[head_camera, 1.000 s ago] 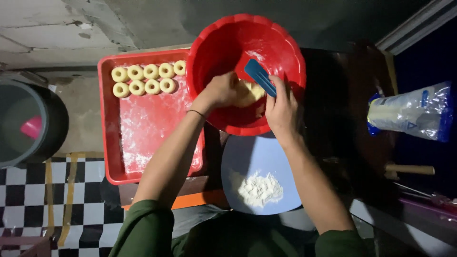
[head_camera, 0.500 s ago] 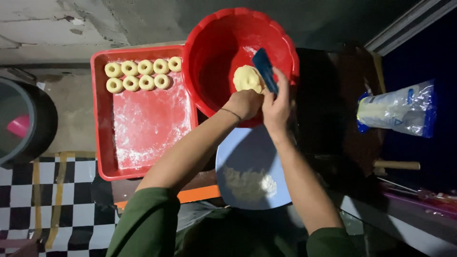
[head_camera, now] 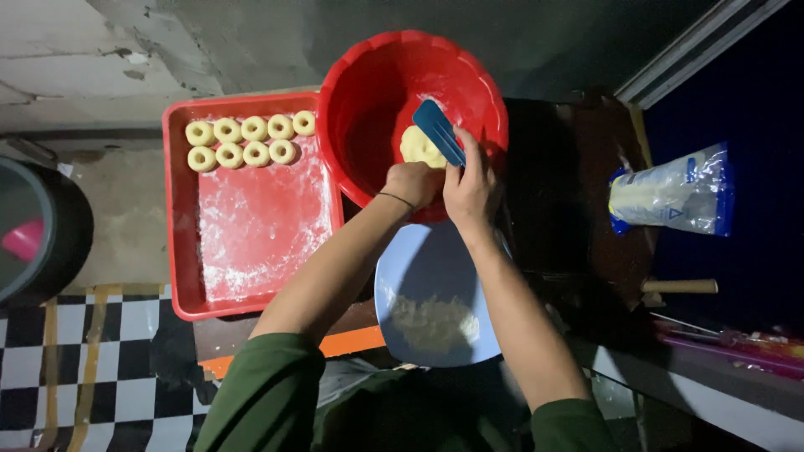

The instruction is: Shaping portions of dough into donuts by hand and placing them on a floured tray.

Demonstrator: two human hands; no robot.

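over a red bowl, both hands work a lump of pale dough. right hand grips a blue scraper, its blade against the dough. left hand sits clenched at the dough's near edge, inside the bowl. beside the bowl, a red floured tray carries nine dough rings in two rows. below the hands lies a blue plate with flour. a clear bag rests far right.
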